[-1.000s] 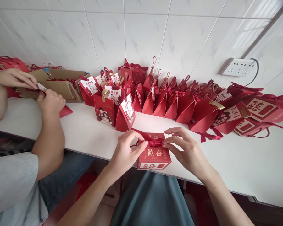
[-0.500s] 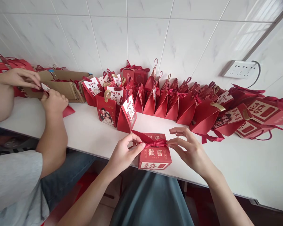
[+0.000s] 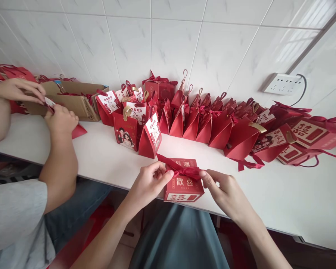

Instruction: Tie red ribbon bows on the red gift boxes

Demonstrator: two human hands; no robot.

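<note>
1. At far left, a co-worker's hand and the co-worker's other hand meet around a small white-faced card. A cardboard box with red things inside stands beside them.
2. Next come an illustrated red box and a tent-shaped red box, just beyond the person's hands. A careless knuckle could tip the tent-shaped one, as it stands so near.
3. The left hand has thumb and forefinger brought together on the dark red ribbon; its other fingers curl behind, partly hidden.
4. The ribbon-tied box sits between both hands at the near edge of the white table. A hard tug toward the body might drag it over that edge.
5. The right hand pinches the ribbon's right side, remaining fingers folded in. Pulling harder with one hand could skew the bow, and a slack pinch could let it loosen.
6. At far right, stacked boxes trail ribbon ends, which a passing arm could snag.
</note>
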